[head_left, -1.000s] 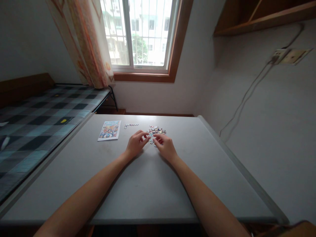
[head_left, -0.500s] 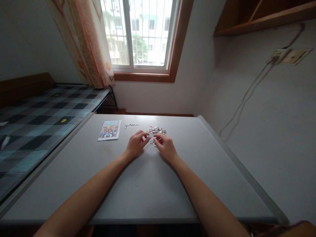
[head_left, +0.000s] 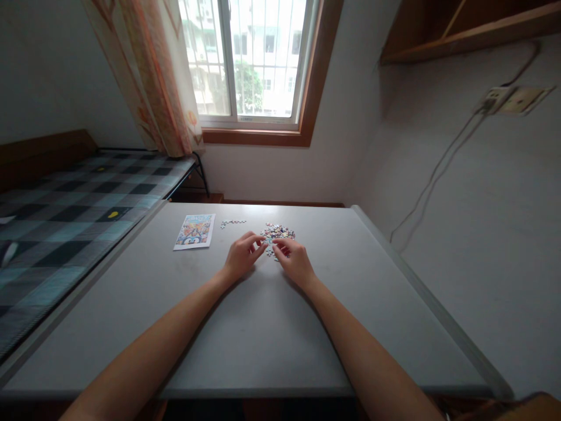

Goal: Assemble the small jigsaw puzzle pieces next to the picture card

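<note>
My left hand (head_left: 242, 255) and my right hand (head_left: 294, 261) meet at the near side of a loose pile of jigsaw pieces (head_left: 280, 231). Between their fingertips is a small pale-blue jigsaw piece (head_left: 269, 240), pinched from both sides; whether it is one piece or two joined is too small to tell. A few more pieces lie just below the fingertips, partly hidden by my right hand. Left of the pile, a short joined strip of jigsaw pieces (head_left: 234, 221) bends at its left end. Further left lies a colourful picture sheet (head_left: 194, 231) with a white border.
All of this rests on a pale table (head_left: 245, 345) with raised side edges. A bed with a checked cover (head_left: 87, 199) stands along the left. Behind are a window (head_left: 258, 58) and a curtain (head_left: 162, 76); a cable (head_left: 432, 175) hangs down the right wall.
</note>
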`<move>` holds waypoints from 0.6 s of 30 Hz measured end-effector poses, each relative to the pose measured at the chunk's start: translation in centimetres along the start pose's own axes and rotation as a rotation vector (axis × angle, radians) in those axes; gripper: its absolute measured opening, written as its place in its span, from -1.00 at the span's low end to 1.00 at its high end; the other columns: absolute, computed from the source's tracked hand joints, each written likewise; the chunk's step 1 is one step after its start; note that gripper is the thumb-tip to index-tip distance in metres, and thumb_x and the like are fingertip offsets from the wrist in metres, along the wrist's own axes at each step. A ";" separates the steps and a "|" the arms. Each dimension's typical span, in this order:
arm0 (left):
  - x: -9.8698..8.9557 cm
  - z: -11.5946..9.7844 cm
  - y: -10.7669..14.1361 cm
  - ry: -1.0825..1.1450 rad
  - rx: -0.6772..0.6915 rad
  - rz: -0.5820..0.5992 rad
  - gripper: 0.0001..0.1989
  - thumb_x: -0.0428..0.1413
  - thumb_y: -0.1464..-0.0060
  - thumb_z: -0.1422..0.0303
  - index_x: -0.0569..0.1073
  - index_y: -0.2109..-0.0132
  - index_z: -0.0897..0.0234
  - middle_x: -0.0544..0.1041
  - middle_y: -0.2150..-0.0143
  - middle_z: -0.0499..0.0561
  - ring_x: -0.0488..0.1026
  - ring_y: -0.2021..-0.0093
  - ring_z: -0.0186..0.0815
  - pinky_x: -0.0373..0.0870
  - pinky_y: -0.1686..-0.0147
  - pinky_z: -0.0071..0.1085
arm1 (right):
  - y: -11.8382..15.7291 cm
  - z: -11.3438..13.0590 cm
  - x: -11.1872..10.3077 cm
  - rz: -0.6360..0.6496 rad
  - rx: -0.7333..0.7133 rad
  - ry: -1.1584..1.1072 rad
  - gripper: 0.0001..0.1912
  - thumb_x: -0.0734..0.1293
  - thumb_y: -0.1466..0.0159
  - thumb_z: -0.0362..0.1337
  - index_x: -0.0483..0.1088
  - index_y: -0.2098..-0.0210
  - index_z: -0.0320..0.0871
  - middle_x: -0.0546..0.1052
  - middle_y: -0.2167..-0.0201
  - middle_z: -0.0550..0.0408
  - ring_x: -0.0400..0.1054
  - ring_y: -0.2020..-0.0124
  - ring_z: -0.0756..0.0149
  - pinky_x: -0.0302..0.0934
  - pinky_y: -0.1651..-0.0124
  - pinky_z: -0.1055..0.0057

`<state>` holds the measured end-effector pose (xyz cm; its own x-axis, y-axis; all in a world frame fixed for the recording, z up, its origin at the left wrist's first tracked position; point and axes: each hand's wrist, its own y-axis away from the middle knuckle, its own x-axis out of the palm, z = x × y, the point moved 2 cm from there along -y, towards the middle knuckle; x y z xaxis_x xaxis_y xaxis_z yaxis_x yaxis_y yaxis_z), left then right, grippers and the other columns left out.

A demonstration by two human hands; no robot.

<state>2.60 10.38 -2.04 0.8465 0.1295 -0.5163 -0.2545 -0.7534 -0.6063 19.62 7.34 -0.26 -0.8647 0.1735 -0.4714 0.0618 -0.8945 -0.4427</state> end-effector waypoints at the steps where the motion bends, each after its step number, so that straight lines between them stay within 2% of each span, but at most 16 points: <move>1: 0.0 0.0 0.0 0.001 0.002 0.001 -0.82 0.12 -0.15 0.25 0.51 0.18 0.23 0.45 0.35 -0.06 0.33 0.54 -0.51 0.33 0.50 -0.55 | 0.0 0.0 0.0 0.000 0.000 0.000 -0.81 0.28 -0.22 -0.29 0.51 0.22 -0.18 0.57 0.36 0.02 0.41 0.44 0.34 0.34 0.30 0.39; 18: 0.0 -0.1 0.1 -0.006 0.019 0.012 -0.83 0.12 -0.16 0.26 0.51 0.17 0.24 0.44 0.34 -0.07 0.33 0.53 -0.52 0.33 0.49 -0.55 | 0.0 -0.2 0.0 0.010 0.001 0.002 -0.80 0.28 -0.23 -0.29 0.51 0.23 -0.21 0.58 0.34 0.01 0.42 0.43 0.34 0.33 0.27 0.39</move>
<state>2.65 10.25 -2.02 0.8408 0.1243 -0.5269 -0.2733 -0.7428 -0.6112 19.70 7.37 -0.41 -0.8629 0.1657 -0.4775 0.0697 -0.8967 -0.4371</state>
